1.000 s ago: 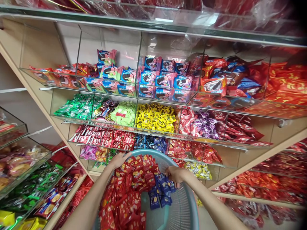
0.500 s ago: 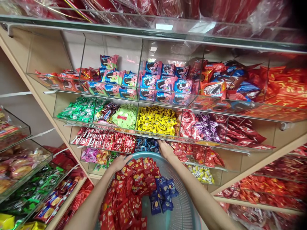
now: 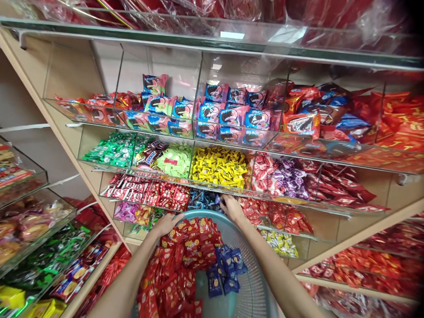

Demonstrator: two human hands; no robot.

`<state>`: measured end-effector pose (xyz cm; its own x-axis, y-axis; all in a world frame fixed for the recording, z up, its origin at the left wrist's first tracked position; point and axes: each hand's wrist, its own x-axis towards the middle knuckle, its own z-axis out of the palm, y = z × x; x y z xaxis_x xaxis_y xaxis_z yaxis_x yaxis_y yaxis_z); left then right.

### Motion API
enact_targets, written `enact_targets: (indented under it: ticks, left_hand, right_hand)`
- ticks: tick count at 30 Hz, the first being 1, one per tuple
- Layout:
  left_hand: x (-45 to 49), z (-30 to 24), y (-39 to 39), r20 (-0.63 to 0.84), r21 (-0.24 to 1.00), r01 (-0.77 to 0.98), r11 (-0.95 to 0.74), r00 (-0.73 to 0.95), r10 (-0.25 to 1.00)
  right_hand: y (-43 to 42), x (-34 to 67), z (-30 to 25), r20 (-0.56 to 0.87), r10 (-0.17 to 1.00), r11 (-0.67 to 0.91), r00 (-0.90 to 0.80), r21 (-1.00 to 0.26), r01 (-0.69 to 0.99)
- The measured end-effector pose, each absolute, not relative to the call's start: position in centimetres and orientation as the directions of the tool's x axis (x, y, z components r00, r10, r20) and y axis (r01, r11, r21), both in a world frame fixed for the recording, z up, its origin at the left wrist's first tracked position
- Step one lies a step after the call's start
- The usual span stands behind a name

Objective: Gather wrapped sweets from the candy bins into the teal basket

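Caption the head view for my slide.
Left hand on a basket of red packets and blue packets, right hand at shelved dark packets.

Above the right grip (image 3: pixel 232 208), yellow-wrapped sweets (image 3: pixel 218 168) filled a clear compartment; purple-wrapped sweets (image 3: pixel 292 177) lay up and to its right. Well up and left of the grip were green-wrapped sweets (image 3: pixel 111 150). Higher above it sat stacked blue-and-pink packs (image 3: pixel 232 115). Down to its right lay yellow-and-white sweets (image 3: pixel 280 243). Highest over it were red goods (image 3: pixel 232 11), blurred, probably wrapped in clear plastic.
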<state>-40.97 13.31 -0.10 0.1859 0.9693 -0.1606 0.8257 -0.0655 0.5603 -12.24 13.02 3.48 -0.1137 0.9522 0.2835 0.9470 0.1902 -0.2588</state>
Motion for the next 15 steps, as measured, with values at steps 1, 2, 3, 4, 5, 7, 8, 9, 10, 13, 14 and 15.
enact_targets:
  ticks: [1,2,3,4,5,7,8,9,10,13,14,15]
  left_hand:
    - [-41.0,-0.1,13.3,-0.165,0.56,0.826,-0.067,0.191,0.968]
    - [-41.0,-0.1,13.3,-0.171,0.559,0.827,-0.066,0.193,0.966]
    - [-41.0,0.0,13.2,-0.177,0.558,0.828,-0.062,0.192,0.965]
    - [-41.0,0.0,13.2,-0.182,0.557,0.829,-0.059,0.191,0.965]
    - [-41.0,0.0,13.2,-0.184,0.554,0.83,-0.054,0.186,0.965]
    - [-40.9,0.1,13.1,-0.182,0.548,0.835,-0.047,0.174,0.968]
    - [-40.9,0.2,13.1,-0.181,0.544,0.838,-0.042,0.167,0.969]
    - [-40.9,0.2,13.1,-0.18,0.541,0.84,-0.038,0.16,0.971]
    - [-40.9,0.3,13.1,-0.181,0.538,0.843,-0.034,0.154,0.971]
    - [-40.8,0.6,12.9,-0.186,0.532,0.847,-0.029,0.15,0.971]
    - [-40.8,0.8,12.9,-0.183,0.532,0.846,-0.031,0.151,0.972]
    - [-40.8,0.9,12.8,-0.178,0.533,0.846,-0.034,0.152,0.972]
  right_hand:
    - [13.0,-12.2,3.2,0.308,0.945,0.207,-0.105,-0.318,0.925]
    - [13.0,-12.2,3.0,0.332,0.938,0.224,-0.096,-0.374,0.9]
    - [13.1,-12.3,2.7,0.35,0.933,0.239,-0.086,-0.423,0.874]
    - [13.2,-12.5,2.4,0.36,0.929,0.252,-0.08,-0.463,0.85]
    - [13.3,-12.6,2.0,0.36,0.93,0.26,-0.077,-0.494,0.83]
    - [13.5,-12.9,1.5,0.332,0.941,0.248,-0.067,-0.541,0.803]
    - [13.5,-13.0,1.3,0.314,0.948,0.238,-0.063,-0.559,0.794]
    - [13.6,-13.1,1.1,0.302,0.951,0.232,-0.061,-0.573,0.786]
    - [13.6,-13.1,1.0,0.302,0.952,0.233,-0.06,-0.581,0.78]
    - [13.6,-13.1,0.7,0.348,0.938,0.217,-0.002,-0.582,0.784]
    - [13.6,-13.1,0.5,0.358,0.933,0.195,0.035,-0.584,0.788]
    - [13.7,-13.0,0.4,0.356,0.932,0.169,0.066,-0.591,0.789]
